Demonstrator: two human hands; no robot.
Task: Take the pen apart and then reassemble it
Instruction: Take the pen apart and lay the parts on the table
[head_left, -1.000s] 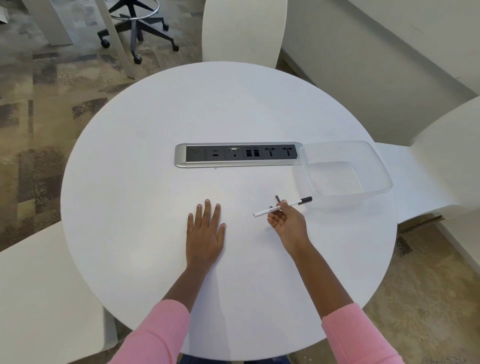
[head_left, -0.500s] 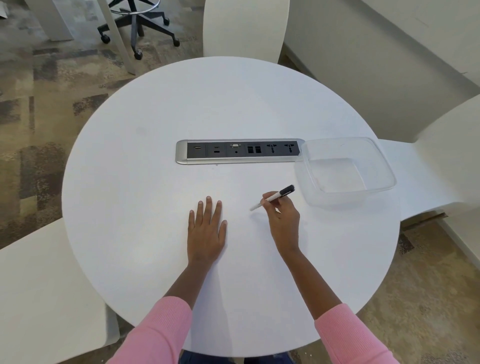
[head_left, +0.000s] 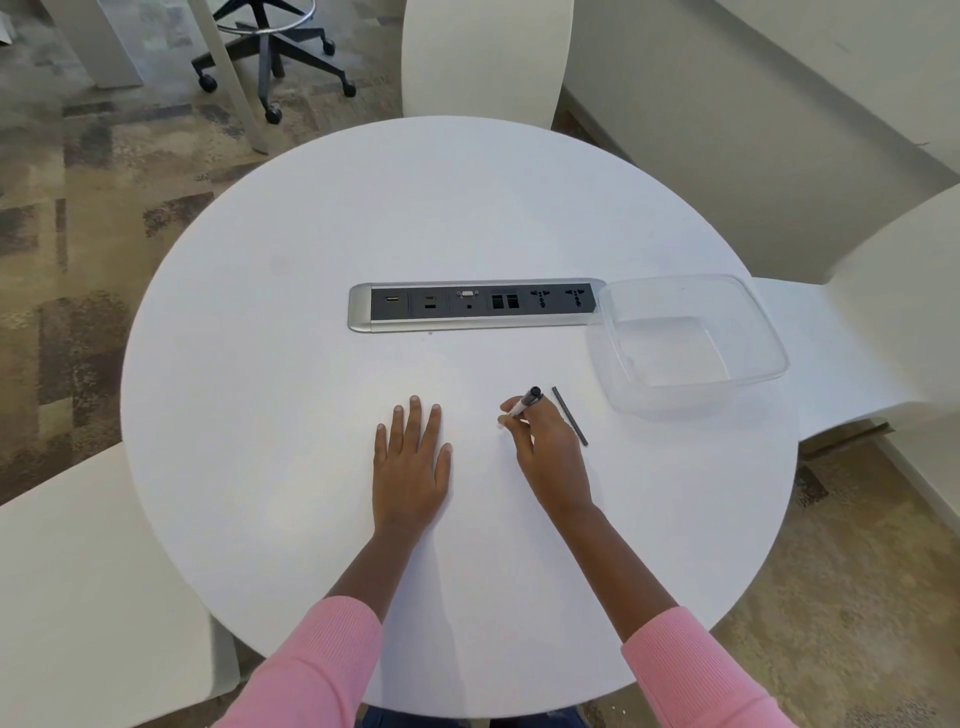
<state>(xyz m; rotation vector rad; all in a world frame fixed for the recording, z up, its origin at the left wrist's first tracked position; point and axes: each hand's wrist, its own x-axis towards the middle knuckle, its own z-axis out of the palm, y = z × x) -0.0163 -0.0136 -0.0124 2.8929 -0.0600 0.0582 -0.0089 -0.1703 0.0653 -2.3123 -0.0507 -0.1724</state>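
Observation:
My right hand (head_left: 548, 441) grips a white pen (head_left: 523, 404) with a black cap end, holding it tilted with the black end up and away from me. A thin dark stick, a part of the pen (head_left: 570, 415), lies on the white round table (head_left: 311, 260) just right of that hand, apart from it. My left hand (head_left: 413, 460) rests flat on the table with its fingers spread and nothing in it.
A clear plastic container (head_left: 748, 317) stands at the table's right side, beyond the dark stick. A silver power socket strip (head_left: 478, 323) is set into the table's middle. White chairs surround the table; an office chair base (head_left: 270, 57) stands far left.
My right hand has turned the pen more upright and drawn a little toward the left. The thin dark stick now lies in plain sight on the table beside it. My left hand has stayed put.

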